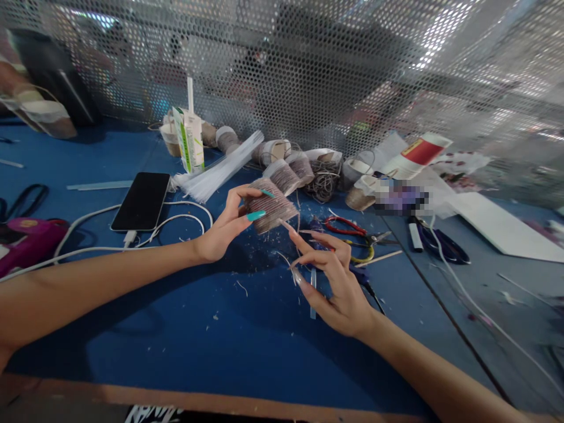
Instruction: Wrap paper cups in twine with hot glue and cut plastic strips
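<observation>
My left hand [227, 226] is closed round a spool of thin brownish wire [271, 205], holding it tilted just above the blue table [211, 329]. My right hand [328, 276] is to the right of the spool with fingers partly spread, its fingertips pinching a fine loose strand of wire [286, 261] that curls below the spool. Under the right hand lie pliers with red handles [348, 226] and yellow-handled cutters [363, 254].
Several more wire spools [286, 167] stand along a perforated metal screen [308, 70] at the back. A black phone [141, 201] with white cable [88, 232], a bundle of clear strips [220, 170], a carton [190, 140], scissors [436, 241] and a pink object [26, 241] lie around.
</observation>
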`<state>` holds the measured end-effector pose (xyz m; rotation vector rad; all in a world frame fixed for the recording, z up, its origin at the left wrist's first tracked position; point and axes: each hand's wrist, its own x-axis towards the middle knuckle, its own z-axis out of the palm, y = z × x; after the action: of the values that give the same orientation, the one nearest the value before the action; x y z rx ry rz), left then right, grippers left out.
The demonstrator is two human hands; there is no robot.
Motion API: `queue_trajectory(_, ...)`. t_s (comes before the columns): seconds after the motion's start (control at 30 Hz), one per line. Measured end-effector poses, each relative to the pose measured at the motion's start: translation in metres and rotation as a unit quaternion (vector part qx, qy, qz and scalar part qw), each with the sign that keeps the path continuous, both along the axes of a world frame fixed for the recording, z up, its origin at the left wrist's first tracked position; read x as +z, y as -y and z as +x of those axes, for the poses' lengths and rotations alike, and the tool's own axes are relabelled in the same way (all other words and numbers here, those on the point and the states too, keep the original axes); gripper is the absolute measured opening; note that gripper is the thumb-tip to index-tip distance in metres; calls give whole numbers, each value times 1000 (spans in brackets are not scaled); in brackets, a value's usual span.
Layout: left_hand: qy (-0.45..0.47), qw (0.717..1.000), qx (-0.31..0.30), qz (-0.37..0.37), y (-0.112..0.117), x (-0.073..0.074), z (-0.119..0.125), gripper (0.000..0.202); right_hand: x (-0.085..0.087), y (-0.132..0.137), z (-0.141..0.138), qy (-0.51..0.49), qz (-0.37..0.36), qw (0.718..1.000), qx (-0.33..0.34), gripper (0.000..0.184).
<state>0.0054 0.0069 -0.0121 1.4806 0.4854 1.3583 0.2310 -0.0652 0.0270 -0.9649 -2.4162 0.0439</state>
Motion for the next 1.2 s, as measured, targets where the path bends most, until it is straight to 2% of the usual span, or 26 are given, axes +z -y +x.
queue_trajectory(0.3, 43, 996, 3, -72, 1, 5, 3, 24, -2, -2, 4, -35, 5, 999, 3, 25)
queue_trajectory(0.53, 60, 996, -37, -51, 0, 0, 0, 29, -10, -5, 6, -128, -42, 990, -40, 28)
queue_trajectory(0.77, 59, 989, -119, -61, 0, 0, -3, 37, -18, -14, 5, -256, -83, 957, -109, 35)
queue_trajectory(0.9, 57, 989, -119, -74, 0, -2, -2, 31, -17, -16, 5, -225, -71, 969, -79, 47)
queue_trajectory(1.03, 33, 981, -167, -93, 7, 10, 2, 44, -17, -14, 4, -151, -50, 986, -49, 75)
queue_trajectory(1.1, -4, 979, -170, -109, 11, 16, 3, 51, -17, -14, 3, -111, -31, 991, -69, 76)
queue_trajectory(1.2, -51, 979, -165, -112, 15, 19, 3, 49, -18, -16, 4, -75, 4, 993, -92, 66)
